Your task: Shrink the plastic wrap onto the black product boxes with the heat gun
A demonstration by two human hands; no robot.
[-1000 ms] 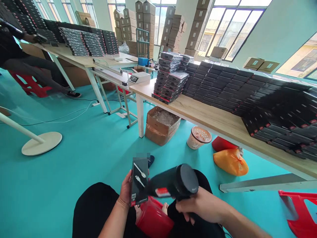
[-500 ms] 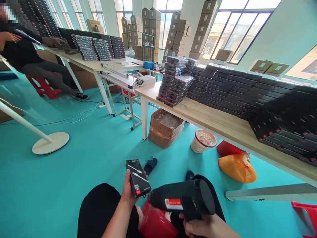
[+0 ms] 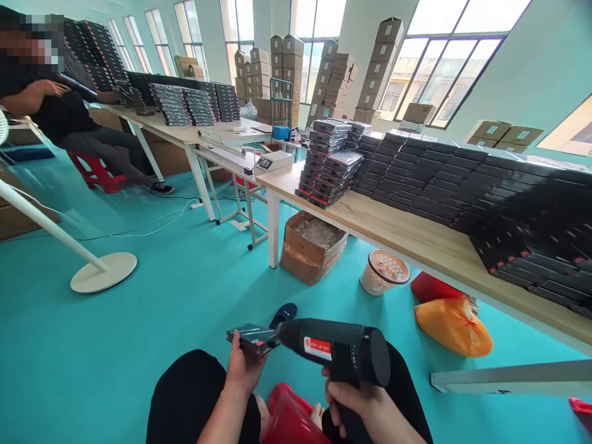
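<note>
My left hand (image 3: pixel 244 369) holds a flat black box (image 3: pixel 253 337) with white cable pictures on its face, tilted so that its near edge shows. The fingers wrap round its lower side. In my right hand (image 3: pixel 354 401) is a black heat gun (image 3: pixel 335 348) with a red and white label, gripped by its handle. The gun points left, and its nozzle is close to the right edge of the box. Both are above my lap, over a red stool (image 3: pixel 296 419) between my knees.
A long table (image 3: pixel 407 225) on the right bears stacked black boxes (image 3: pixel 430 179). Below it are a carton (image 3: pixel 303 256), a basket (image 3: pixel 382 277) and an orange bag (image 3: pixel 456 324). A fan stand (image 3: pixel 104 271) stands at left. A seated person (image 3: pixel 69 117) is at the far left table.
My left hand has tilted the box flatter, so its face is foreshortened. The heat gun has moved slightly left and up, and its nozzle now sits nearer the box's edge. The view has shifted slightly.
</note>
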